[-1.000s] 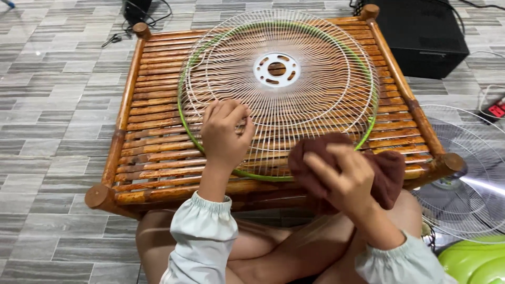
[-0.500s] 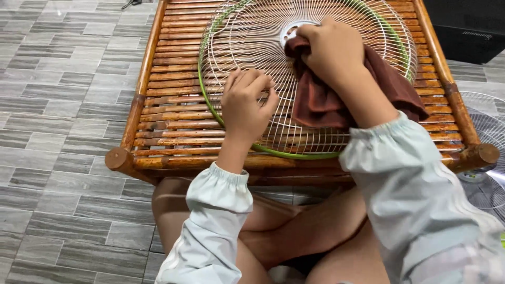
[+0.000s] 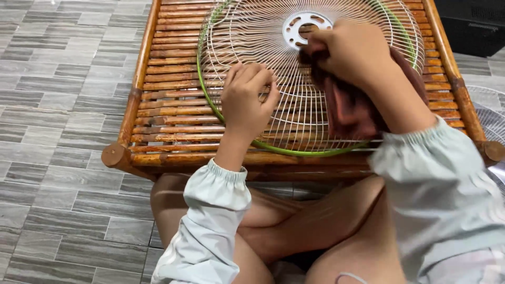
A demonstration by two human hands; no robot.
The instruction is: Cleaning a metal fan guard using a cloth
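1. A white wire fan guard [image 3: 252, 47] with a green rim was seen lying flat on a low slatted bamboo bench [image 3: 158, 105], its pierced white centre plate [image 3: 294, 29] turned upward.
2. The right hand [image 3: 350, 52] was closed around a bunched dark brown cloth [image 3: 350, 113], which was pressed onto the wires just beside the centre plate, on the near right part of the guard.
3. The left hand [image 3: 247, 100] was rested on the near left part of the guard, its fingers curled together over the wires, apparently to steady it; whether a wire was actually pinched could not be told.
4. The work was judged to be under way rather than finished: only the patch beneath the cloth was being rubbed, and most of the ring, including the far and left sections, was not touched by the cloth.
5. How clean any section already was could not be judged from the wires as shown.
6. The guard was thus held under both hands, directly ahead of the crossed legs [image 3: 294, 231] of the seated person.
7. A second wire guard [image 3: 492, 118] was partly visible on the tiled floor [image 3: 58, 158] at the right edge, well apart from both hands.
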